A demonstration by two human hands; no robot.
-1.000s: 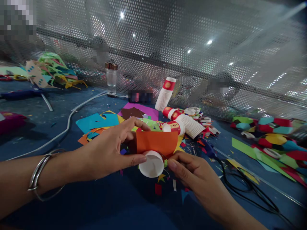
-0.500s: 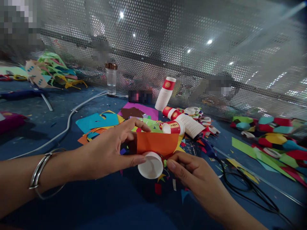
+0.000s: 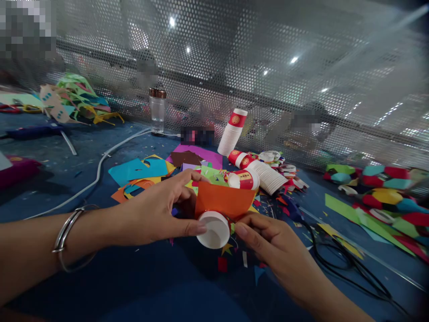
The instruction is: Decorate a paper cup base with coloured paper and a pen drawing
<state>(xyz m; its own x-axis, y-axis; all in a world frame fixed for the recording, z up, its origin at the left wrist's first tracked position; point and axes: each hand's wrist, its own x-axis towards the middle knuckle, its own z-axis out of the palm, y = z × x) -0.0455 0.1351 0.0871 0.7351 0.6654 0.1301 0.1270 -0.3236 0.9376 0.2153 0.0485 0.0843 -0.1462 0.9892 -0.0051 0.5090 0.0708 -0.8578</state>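
Between the two hands, low in the middle of the view, a small white paper cup [image 3: 213,230] lies on its side with its round base turned toward the camera, and a sheet of orange paper [image 3: 225,199] is curled over its wall. The left hand [image 3: 161,212] grips this pair: its thumb presses the cup's base rim at nine o'clock and its forefinger arches over the top edge of the orange sheet. The right hand [image 3: 268,243] closes on the same cup from four o'clock, thumb tip against the paper's lower edge, the other fingers curled under and partly hidden. A silver bangle [image 3: 67,232] circles the left wrist.

Outward from the cup, at twelve o'clock, red-and-white paper cups [image 3: 258,172] lie toppled in nested rows, and one leaning stack [image 3: 232,133] stands behind them. At eleven o'clock, flat coloured paper sheets [image 3: 140,170] are strewn on the blue table [image 3: 140,286]. Further at eleven o'clock a clear glass jar with a copper lid [image 3: 157,109] stands upright, with a white cable [image 3: 97,172] running near its foot. At three o'clock a black cord [image 3: 338,255] loops beside a heap of coloured paper shapes [image 3: 378,197].
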